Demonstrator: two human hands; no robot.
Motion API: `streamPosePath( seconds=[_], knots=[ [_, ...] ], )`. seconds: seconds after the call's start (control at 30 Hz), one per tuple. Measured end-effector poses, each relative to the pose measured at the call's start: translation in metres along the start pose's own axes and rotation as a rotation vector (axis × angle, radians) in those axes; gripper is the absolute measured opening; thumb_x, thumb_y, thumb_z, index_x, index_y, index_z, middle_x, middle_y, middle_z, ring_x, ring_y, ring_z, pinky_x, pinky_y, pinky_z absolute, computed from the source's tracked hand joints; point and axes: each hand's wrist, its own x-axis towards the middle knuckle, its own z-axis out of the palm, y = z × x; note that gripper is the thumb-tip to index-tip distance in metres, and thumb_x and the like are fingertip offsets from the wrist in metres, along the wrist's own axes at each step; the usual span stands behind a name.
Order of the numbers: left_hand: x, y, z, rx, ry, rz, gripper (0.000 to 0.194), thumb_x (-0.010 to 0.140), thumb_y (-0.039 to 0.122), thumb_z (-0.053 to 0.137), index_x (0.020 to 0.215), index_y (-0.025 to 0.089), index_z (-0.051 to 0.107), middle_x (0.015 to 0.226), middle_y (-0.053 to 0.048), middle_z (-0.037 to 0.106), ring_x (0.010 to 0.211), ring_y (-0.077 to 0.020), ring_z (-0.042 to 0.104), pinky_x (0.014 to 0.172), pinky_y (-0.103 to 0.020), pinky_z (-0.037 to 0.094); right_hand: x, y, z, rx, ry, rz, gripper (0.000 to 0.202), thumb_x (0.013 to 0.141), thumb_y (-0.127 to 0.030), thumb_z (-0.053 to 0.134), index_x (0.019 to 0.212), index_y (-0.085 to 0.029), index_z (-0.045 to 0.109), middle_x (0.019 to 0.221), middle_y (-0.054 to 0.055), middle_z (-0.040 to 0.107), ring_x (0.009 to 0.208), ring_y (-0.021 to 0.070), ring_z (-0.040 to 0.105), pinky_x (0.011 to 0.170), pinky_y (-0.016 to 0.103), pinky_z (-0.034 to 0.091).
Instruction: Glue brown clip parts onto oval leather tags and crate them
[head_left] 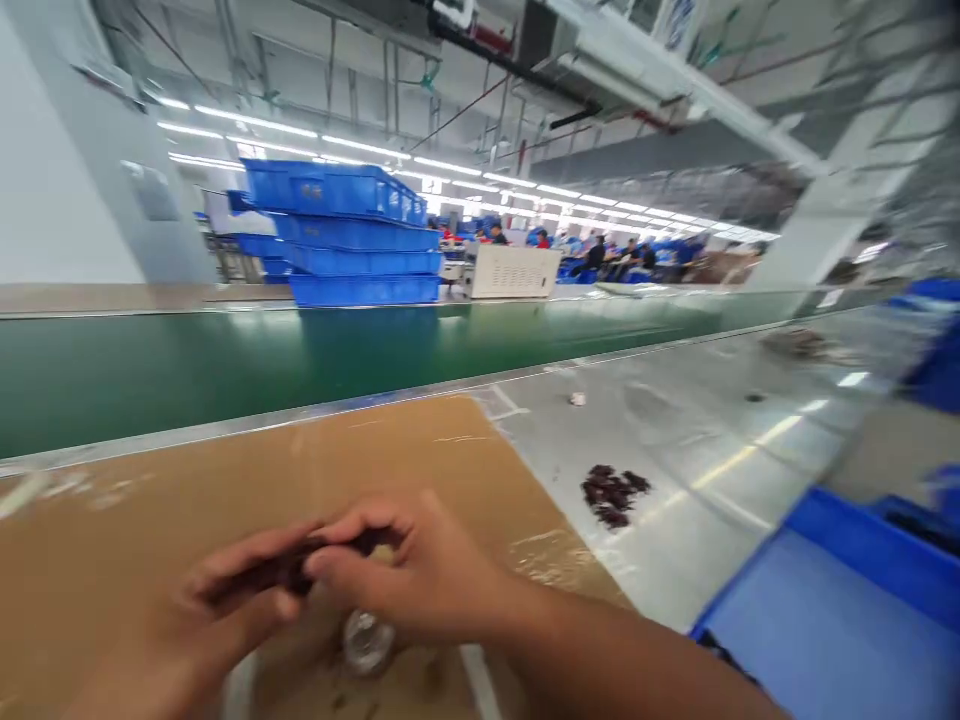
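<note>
A: Factory line, bench (712, 470) beside green belt (150, 370). Both hands together over the brown mat (150, 510): left hand (225, 600) and right hand (420, 575) pinch one dark part (289, 570) between fingertips.

B: Risk?

A: View is blurred, grip is tips only. Part could slip onto the mat, or roll toward the belt. Round metal piece (367, 640) just below the hands could get knocked. Dark pile (613, 492) right of mat: well apart.

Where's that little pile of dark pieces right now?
In the head view, the pile of dark pieces lies on the grey table, right of the brown cardboard sheet.
</note>
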Motion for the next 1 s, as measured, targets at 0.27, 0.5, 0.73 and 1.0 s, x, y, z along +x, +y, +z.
streamPosePath(
  seconds=[0.27, 0.5, 0.73, 1.0],
  knots=[
    [-0.024, 0.054, 0.028, -0.122, -0.073, -0.049, 0.034, 0.061, 0.029, 0.093, 0.092, 0.026, 0.081, 0.099, -0.006, 0.078, 0.08, -0.013, 0.069, 0.077, -0.021, 0.056, -0.001, -0.003, -0.008, -0.063, -0.035, 0.006, 0.013, 0.085, -0.03, 0.068, 0.08, -0.018, 0.071, 0.081, 0.003, 0.07, 0.076, 0.0159, 0.062, 0.067, 0.028, 0.048],
    [-0.027, 0.053, 0.024, -0.083, -0.109, -0.054, 0.039, 0.064, 0.032, 0.091, 0.1, 0.025, 0.08, 0.101, -0.007, 0.077, 0.089, -0.0163, 0.069, 0.082, -0.025, 0.055, -0.001, -0.004, -0.008, -0.061, -0.052, -0.015, 0.014, 0.087, -0.03, 0.066, 0.081, -0.018, 0.07, 0.081, 0.003, 0.07, 0.076, 0.016, 0.063, 0.068, 0.029, 0.05],
    [-0.025, 0.052, 0.026, -0.093, -0.109, -0.059, 0.038, 0.062, 0.032, 0.092, 0.098, 0.026, 0.08, 0.099, -0.006, 0.077, 0.093, -0.017, 0.069, 0.083, -0.024, 0.054, 0.0, -0.006, -0.007, -0.038, -0.057, 0.014, 0.015, 0.086, -0.031, 0.065, 0.082, -0.018, 0.071, 0.081, 0.003, 0.07, 0.077, 0.0166, 0.063, 0.069, 0.03, 0.049],
    [-0.029, 0.053, 0.026, -0.124, -0.141, -0.07, 0.033, 0.067, 0.03, 0.09, 0.099, 0.028, 0.08, 0.104, -0.005, 0.077, 0.1, -0.0186, 0.07, 0.086, -0.025, 0.056, -0.001, -0.006, -0.007, -0.018, -0.051, 0.054, 0.016, 0.086, -0.032, 0.066, 0.08, -0.018, 0.069, 0.077, 0.002, 0.068, 0.072, 0.0147, 0.058, 0.062, 0.028, 0.045]
  ],
)
